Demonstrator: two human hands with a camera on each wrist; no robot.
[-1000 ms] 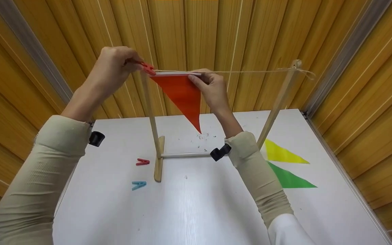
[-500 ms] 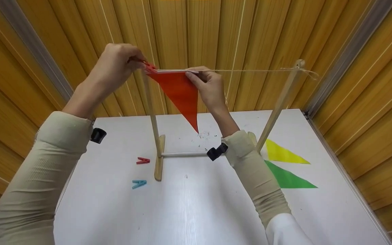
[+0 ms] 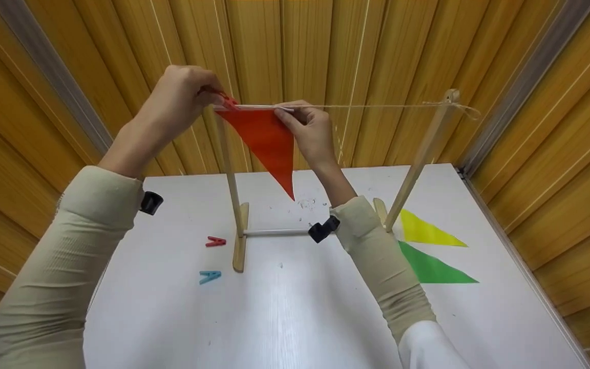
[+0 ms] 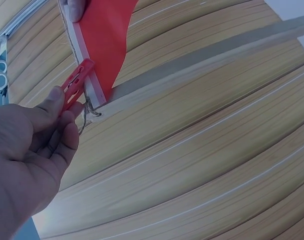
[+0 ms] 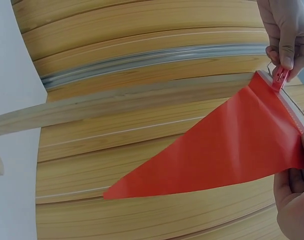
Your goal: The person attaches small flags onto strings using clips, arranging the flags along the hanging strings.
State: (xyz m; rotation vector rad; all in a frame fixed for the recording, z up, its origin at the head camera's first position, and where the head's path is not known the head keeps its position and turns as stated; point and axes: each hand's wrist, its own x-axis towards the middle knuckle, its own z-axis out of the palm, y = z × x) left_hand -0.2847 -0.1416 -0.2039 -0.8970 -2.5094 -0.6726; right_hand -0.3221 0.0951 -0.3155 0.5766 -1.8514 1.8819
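Observation:
A red triangular flag point(image 3: 269, 138) hangs point down at the string point(image 3: 366, 106), its white-edged top along the line. My left hand point(image 3: 182, 97) pinches a red clothespin point(image 4: 76, 82) between thumb and fingers, and the clothespin's nose sits over the flag's top edge near its left corner. With thumb and fingers my right hand point(image 3: 311, 128) pinches the same edge near the right corner; the right wrist view shows this hand point(image 5: 297, 200) at the frame's edge. The flag's left corner lies close to the top of the left wooden post point(image 3: 228, 169).
On the white table point(image 3: 274, 318) lie another red clothespin point(image 3: 216, 241) and a blue clothespin point(image 3: 210, 277) at left. Yellow point(image 3: 430, 230) and green point(image 3: 436, 265) flags lie at right, beside the right post point(image 3: 420, 161). A white rod point(image 3: 277, 232) joins the stand's bases.
The flag and my right hand have shifted slightly left along the string. My left hand has moved slightly right with the clothespin, which now sits a little in from the flag's corner.

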